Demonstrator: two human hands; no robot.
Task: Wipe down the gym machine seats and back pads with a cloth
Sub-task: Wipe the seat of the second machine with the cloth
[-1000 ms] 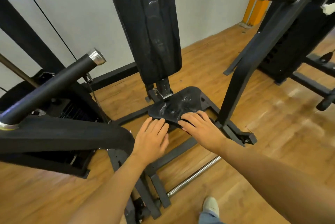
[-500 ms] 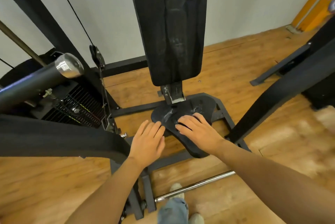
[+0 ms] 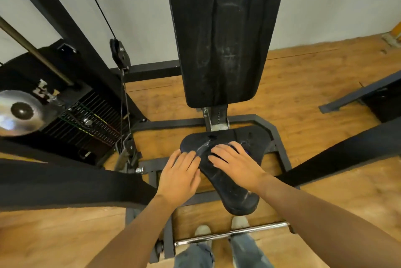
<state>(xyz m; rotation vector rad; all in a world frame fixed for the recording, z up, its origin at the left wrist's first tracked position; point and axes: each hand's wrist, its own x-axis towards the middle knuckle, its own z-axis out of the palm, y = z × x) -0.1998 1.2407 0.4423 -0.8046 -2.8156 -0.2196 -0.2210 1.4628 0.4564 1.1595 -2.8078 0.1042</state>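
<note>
Since a second ago the view has swung to face the machine squarely, so the seat and back pad now sit centred, both shoes have come into view at the bottom edge, and the hands have stayed low over the seat.

Nearest, two legs in jeans and pale shoes [image 3: 239, 222] stand behind a chrome bar [image 3: 232, 233] on the wooden floor [image 3: 325, 85]. Just beyond, the left hand [image 3: 179, 177] lies flat with straight fingers close together, its fingertips at the left edge of the seat [image 3: 236, 196]; whether the palm bears on the frame below cannot be told. The right hand [image 3: 235, 162] is spread flat on the middle of the seat, fingers extended, pressing down. A small bluish patch peeks out beside it, too little to say whether it is a cloth.

The seat is black, worn, wide at the back and narrowing to a rounded nose toward the person, with pale smears across it. Behind it, on a metal post, the tall black back pad [image 3: 225, 35] rises upright, creased and streaked with whitish marks; its top is cut off by the frame. To the left stands the weight stack [image 3: 86, 124], partly hidden by a black padded arm [image 3: 65, 183].
</note>
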